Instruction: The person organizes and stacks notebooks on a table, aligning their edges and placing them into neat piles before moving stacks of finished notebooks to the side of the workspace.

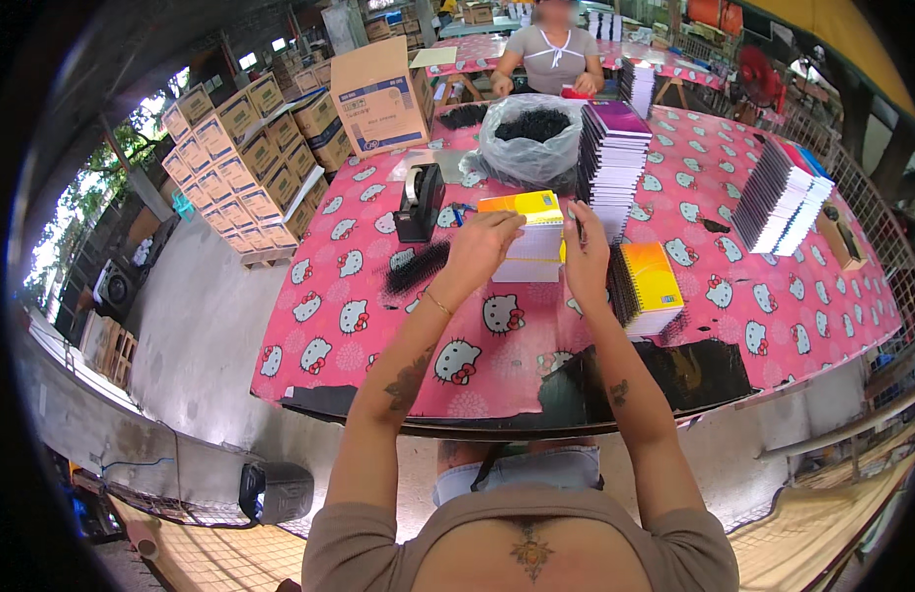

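A stack of notebooks or page blocks (529, 264) with a yellow-orange cover on top stands in front of me. My left hand (485, 242) reaches over its left side, fingers bent together at the edge of the yellow cover (536, 204). Along the stack's right side is my right hand (587, 252), its fingers pointing up and close together. Something thin and dark shows at those fingers, too small to make out. Right of this hand sits another stack of yellow spiral notebooks (651, 279). Loose black binding coils (418, 266) lie beside my left wrist.
Behind the stack stand a black tape dispenser (418, 204), a clear plastic bag (512, 163) of black coils and a tall purple-topped notebook stack (613, 163). More notebooks (778, 197) stand at right. Cardboard boxes (245, 163) are piled at left. A person (554, 54) sits across the table.
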{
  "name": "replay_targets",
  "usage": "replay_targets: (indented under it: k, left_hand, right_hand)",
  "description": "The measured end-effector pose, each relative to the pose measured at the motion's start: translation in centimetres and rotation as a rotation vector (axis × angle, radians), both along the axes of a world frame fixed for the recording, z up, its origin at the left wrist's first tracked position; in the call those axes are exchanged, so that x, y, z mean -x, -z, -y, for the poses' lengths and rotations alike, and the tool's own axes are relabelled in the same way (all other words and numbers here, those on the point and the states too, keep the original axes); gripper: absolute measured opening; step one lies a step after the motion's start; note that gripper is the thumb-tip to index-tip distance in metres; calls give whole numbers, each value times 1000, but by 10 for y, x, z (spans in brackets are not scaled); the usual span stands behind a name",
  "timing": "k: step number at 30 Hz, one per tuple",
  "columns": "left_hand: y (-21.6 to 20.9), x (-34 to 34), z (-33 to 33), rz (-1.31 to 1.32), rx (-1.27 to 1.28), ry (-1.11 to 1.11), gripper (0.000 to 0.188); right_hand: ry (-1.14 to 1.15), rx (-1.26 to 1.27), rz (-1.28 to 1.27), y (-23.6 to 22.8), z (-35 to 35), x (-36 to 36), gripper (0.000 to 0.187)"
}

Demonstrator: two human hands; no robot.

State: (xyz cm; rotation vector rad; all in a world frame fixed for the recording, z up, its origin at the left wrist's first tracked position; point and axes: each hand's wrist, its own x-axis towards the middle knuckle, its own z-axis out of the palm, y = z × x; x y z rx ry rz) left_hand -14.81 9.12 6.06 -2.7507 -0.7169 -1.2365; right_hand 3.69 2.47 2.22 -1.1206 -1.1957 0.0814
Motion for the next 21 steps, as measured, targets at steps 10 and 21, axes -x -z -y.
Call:
replay_targets:
  k: [10, 21]
  left_hand:
    - [19, 25, 92, -141, 150, 162, 24]
    - [132, 19, 116, 704, 871, -49, 53]
  right_hand:
    - [-472, 132, 28, 34, 86, -7, 48]
    - [-717, 651, -433, 92, 122, 10, 24]
